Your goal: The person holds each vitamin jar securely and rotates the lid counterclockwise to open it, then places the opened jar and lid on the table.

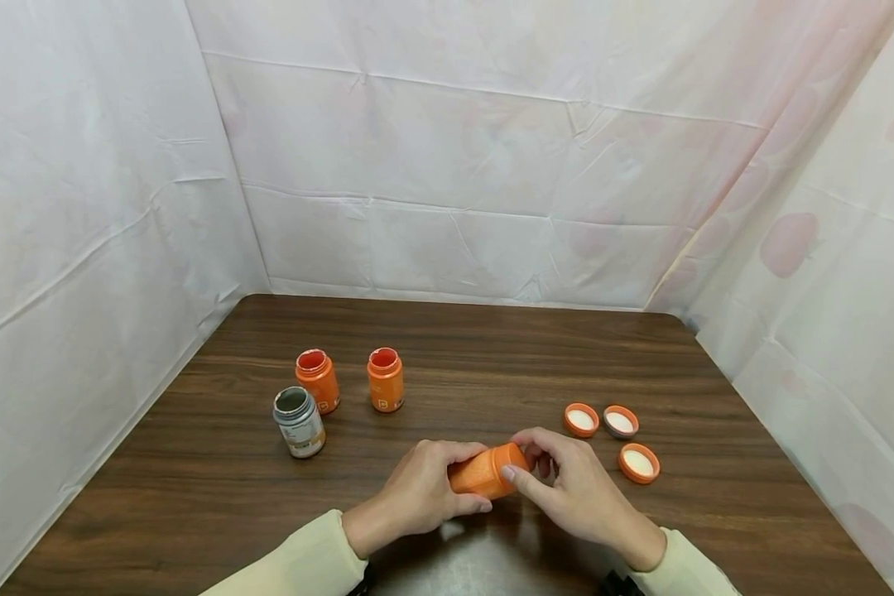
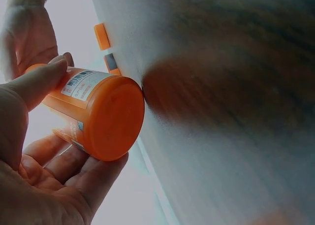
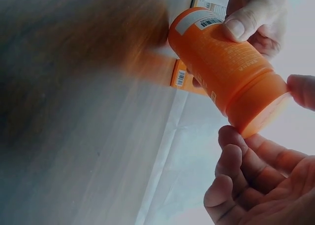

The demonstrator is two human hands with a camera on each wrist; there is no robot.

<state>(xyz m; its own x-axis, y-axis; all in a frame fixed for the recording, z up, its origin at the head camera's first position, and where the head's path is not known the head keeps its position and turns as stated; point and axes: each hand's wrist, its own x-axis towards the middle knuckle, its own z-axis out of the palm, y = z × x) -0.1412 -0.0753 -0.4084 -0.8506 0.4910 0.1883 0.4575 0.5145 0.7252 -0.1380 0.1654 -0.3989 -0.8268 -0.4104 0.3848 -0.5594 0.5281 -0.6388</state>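
Observation:
An orange bottle [image 1: 480, 474] lies tilted on its side between my two hands near the front of the table. My left hand [image 1: 426, 487] grips its body, the thumb on one side and the fingers on the other. In the left wrist view the bottle's round base [image 2: 117, 119] faces the camera, its lower edge at the tabletop. My right hand [image 1: 577, 488] pinches the orange cap [image 3: 258, 104] between thumb and fingertips. The cap sits on the bottle's neck. A barcode label [image 2: 84, 84] shows on the bottle's side.
On the left stand two uncapped orange bottles [image 1: 385, 385] and an uncapped grey bottle [image 1: 303, 429]. To the right lie two orange caps [image 1: 639, 463] and a grey-and-orange cap [image 1: 621, 422], white insides up. Light curtains [image 1: 447, 165] surround the dark wooden table [image 1: 492, 348].

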